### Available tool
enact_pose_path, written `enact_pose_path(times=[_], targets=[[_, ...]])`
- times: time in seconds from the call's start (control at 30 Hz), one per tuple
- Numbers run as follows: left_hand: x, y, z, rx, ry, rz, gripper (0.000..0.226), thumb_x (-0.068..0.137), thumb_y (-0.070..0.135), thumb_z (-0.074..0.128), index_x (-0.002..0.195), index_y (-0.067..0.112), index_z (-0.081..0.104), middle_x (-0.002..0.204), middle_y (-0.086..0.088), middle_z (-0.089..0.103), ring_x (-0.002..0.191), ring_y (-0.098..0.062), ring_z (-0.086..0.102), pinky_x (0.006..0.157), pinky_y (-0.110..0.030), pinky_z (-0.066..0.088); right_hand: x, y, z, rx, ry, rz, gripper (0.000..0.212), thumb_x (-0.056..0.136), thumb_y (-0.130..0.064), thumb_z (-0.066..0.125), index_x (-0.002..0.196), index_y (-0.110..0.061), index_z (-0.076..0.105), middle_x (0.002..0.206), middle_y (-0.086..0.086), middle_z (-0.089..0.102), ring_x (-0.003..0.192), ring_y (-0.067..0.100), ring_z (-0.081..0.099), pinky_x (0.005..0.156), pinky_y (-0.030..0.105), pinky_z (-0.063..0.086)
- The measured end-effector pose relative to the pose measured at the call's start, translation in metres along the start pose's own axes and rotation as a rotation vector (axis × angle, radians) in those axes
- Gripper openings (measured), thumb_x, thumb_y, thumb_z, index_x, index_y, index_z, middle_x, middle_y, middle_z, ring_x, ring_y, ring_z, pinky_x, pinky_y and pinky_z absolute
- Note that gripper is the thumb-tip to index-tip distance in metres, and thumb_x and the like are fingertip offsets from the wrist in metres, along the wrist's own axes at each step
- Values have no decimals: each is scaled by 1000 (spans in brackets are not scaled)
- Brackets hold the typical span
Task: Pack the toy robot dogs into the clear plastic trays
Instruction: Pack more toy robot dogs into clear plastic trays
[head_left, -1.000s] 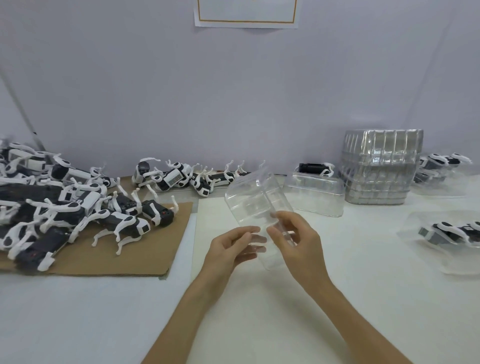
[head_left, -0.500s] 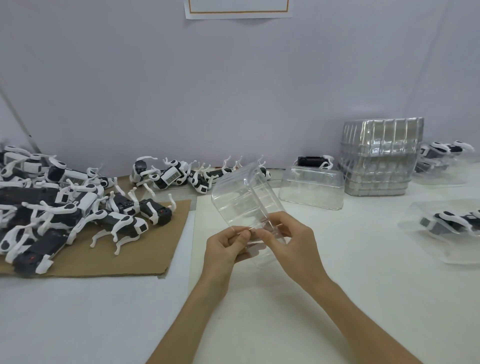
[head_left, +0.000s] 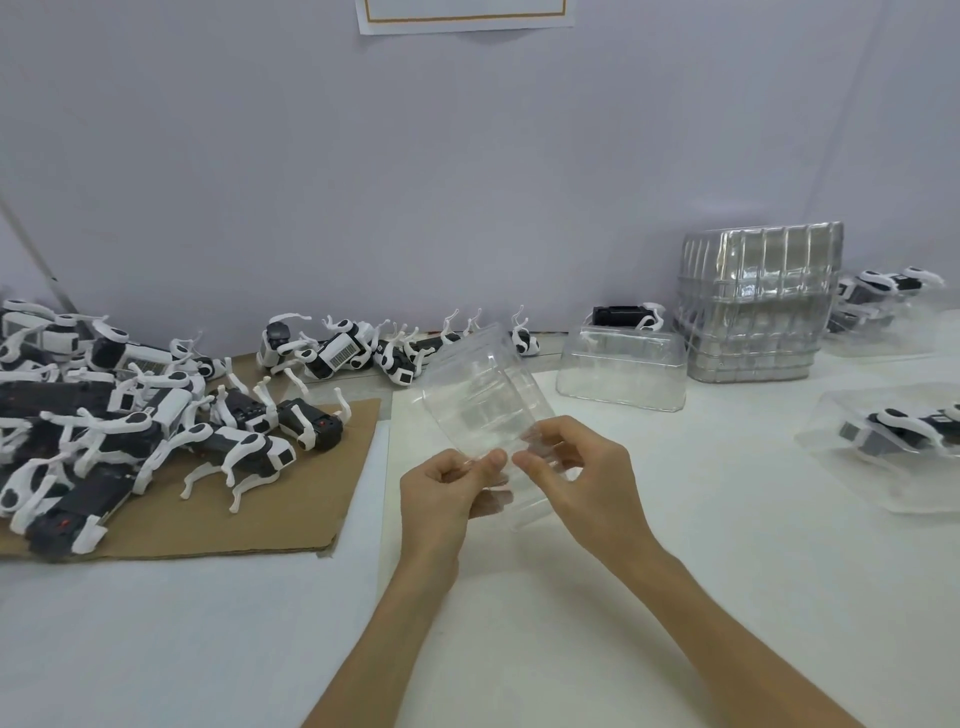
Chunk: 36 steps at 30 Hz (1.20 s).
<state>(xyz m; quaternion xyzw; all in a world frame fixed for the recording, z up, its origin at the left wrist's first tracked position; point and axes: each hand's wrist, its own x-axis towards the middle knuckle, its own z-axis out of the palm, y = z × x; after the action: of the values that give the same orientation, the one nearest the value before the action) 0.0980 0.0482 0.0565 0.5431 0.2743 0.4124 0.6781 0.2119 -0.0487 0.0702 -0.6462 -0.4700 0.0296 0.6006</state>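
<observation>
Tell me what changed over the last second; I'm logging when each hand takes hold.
The left hand closed in and now pinches the near edge of the clear tray beside the right hand, which kept its grip; the tray shifted slightly left. The toy dogs, tray stack and packed trays stayed put.

wall notice (head_left: 465, 14) cropped at top, dog pile (head_left: 130, 415) cropped left

Toy packing workshop, heaped robot dogs (head_left: 130, 415), stacked clear trays (head_left: 756, 306), white worktable (head_left: 675, 597)
</observation>
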Motion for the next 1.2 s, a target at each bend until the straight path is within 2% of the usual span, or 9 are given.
enact_pose_path(times=[0.07,0.23,0.37,0.5,0.57,0.67,0.93,1.1,1.2], targets=[[1,-1,-1,-30,57,-19,47,67,21,87,59,12,42,55,-11,60,53,-26,65,55,-27,57,2,-1,-2,35,12,15,20,81,-16,81,90,-27,68,81,-16,69,75,7,65,70,18,49],[5,0,-5,-45,-107,-1,19,90,27,66,83,9,65,85,-10,75,76,-25,74,63,-26,57,9,-1,-13,67,113,37,16,85,-14,76,92,-25,68,84,-12,70,75,10,69,71,21,52],[13,-1,-16,-73,-67,-9,16,101,23,53,102,14,66,91,-2,76,72,-15,70,64,-24,55,16,6,-28,94,264,103,16,90,-11,71,90,-26,66,82,-5,71,74,15,72,72,23,54],[21,-2,-30,-269,17,-90,17,105,18,45,96,15,59,80,0,72,65,-13,67,65,-28,49,23,13,-44,-143,391,-12,21,90,-10,69,105,-25,69,81,-10,67,79,3,62,79,14,44],[25,-4,-34,-370,39,-140,19,106,17,45,94,15,59,76,0,70,60,-12,64,64,-29,48,35,16,-53,-325,405,-67,31,91,-10,68,120,-21,68,83,-10,65,85,6,60,91,24,39],[27,-7,-34,-460,67,-194,19,104,19,47,91,15,60,69,3,67,56,-9,60,58,-25,51,64,21,-64,-589,395,-91,38,94,-15,64,131,-24,62,92,-7,65,106,22,56,98,34,24],[27,-8,-28,-589,56,-157,18,99,21,55,85,15,64,63,4,58,50,-8,53,52,-22,52,145,64,-84,-1109,125,7,40,97,-17,54,137,-21,54,126,8,60,123,31,47,107,43,24],[25,-6,-28,-564,-6,-155,18,96,26,56,80,17,58,62,5,51,50,-9,48,54,-22,51,152,79,-81,-1320,-77,239,73,93,-17,51,157,-19,14,160,15,23,150,31,13,119,55,4],[22,-4,-28,-598,-25,-187,25,99,21,54,76,15,59,60,4,50,49,-11,46,51,-23,50,149,70,-71,-1274,-49,233,77,93,-20,52,157,-16,9,164,14,8,152,32,2,119,57,5]])
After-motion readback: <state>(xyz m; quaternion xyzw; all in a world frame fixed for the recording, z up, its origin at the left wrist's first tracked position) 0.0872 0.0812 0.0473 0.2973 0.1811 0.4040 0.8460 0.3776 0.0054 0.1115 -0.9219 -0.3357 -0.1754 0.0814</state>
